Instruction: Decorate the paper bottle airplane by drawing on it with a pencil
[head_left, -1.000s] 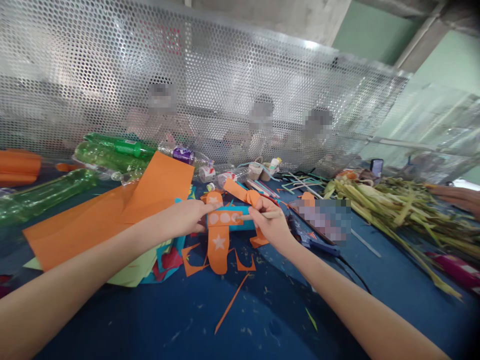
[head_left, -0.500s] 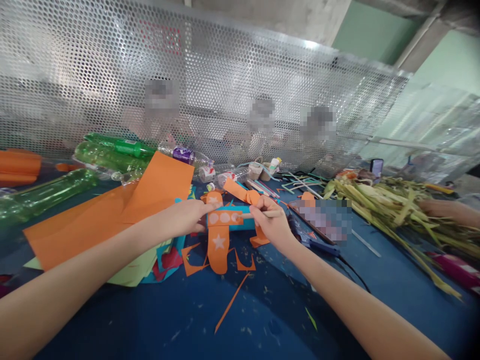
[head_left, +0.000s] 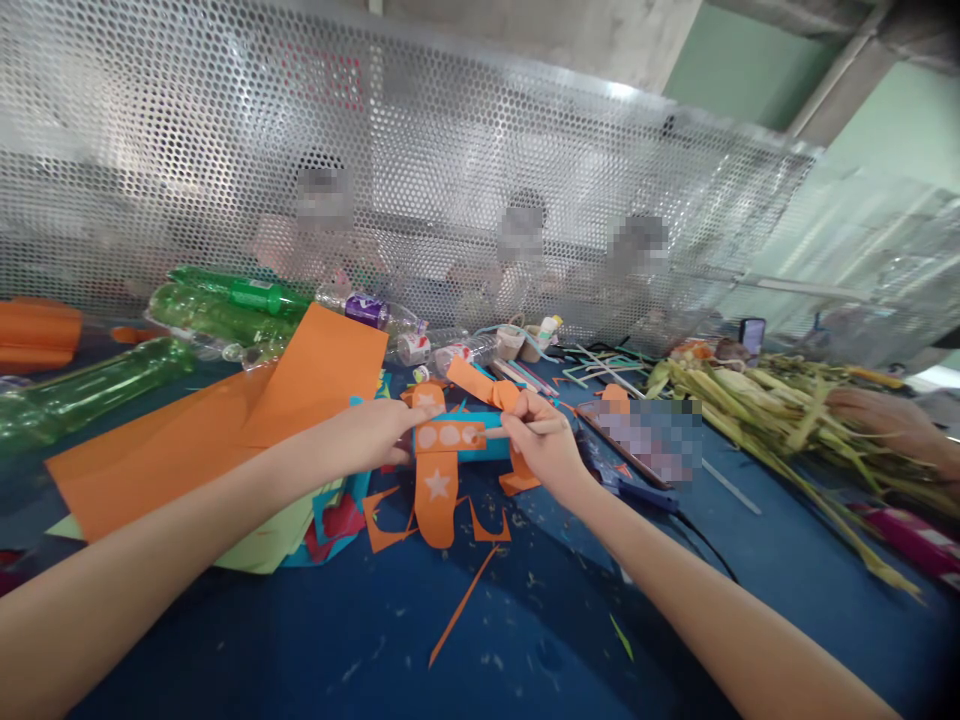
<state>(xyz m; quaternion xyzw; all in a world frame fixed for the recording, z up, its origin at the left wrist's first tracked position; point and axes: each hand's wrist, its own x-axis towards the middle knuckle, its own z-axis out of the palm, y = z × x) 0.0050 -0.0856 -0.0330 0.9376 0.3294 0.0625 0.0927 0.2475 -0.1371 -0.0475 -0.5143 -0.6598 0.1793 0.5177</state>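
A toy plane (head_left: 437,510) with orange paper wings and a blue body lies on the table between my hands. White stars mark its wings, and several white round spots run along the orange strip (head_left: 450,436) on top. My left hand (head_left: 381,432) grips the plane's left end, fingers closed against it; their tips are partly hidden. In my right hand (head_left: 541,440) is a thin, pale-handled paintbrush (head_left: 551,427), pinched between the fingers. Its tip rests at the rightmost white spot. Orange tail pieces (head_left: 472,378) stick out just behind my right fingers.
Orange sheets (head_left: 319,375) and green bottles (head_left: 232,318) lie left. Orange scraps (head_left: 491,520) are strewn in front. Right are a phone (head_left: 637,445), a blue glue gun (head_left: 637,490) with its cord, dry husks (head_left: 750,400) and another person's hand (head_left: 885,425). Perforated metal (head_left: 450,130) stands behind.
The other person's hand at the far right has shifted slightly to the left over the husks. My hands, the paintbrush and the plane look almost unmoved.
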